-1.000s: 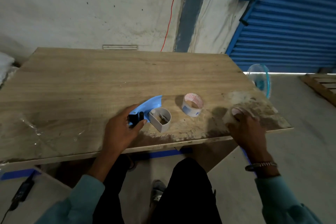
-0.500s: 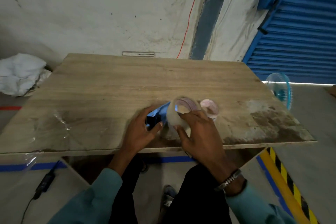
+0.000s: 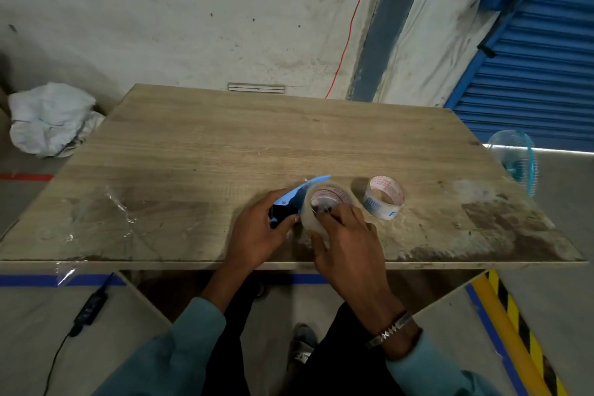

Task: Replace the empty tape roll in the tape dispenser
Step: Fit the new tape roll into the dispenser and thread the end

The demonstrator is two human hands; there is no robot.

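At the near edge of the table (image 3: 225, 145), around the two grips:

Table: bare wood apart from the task's things; a scrap of clear film (image 3: 122, 207) is seen well left of the grips.

Dispenser (image 3: 291, 201): blue and black, lying on the table, clasped by the left hand (image 3: 257, 235) at its handle end.

New roll (image 3: 323, 207): a full clear roll, grasped by the right hand (image 3: 348, 244), thumb on the near side and fingertips over the core; it is held against the dispenser, just right of the left grip.

Empty roll (image 3: 384, 198): a bare printed core, lying on the table just beyond and right of the right grip, touched by neither hand.

What is held inside: the dispenser's hub is hidden by the new roll; whether the roll is fully seated cannot be told.

Progress: the old core is judged removed; the new roll is being fitted. Seating it, threading the tape to the blade and pulling a length are judged left.
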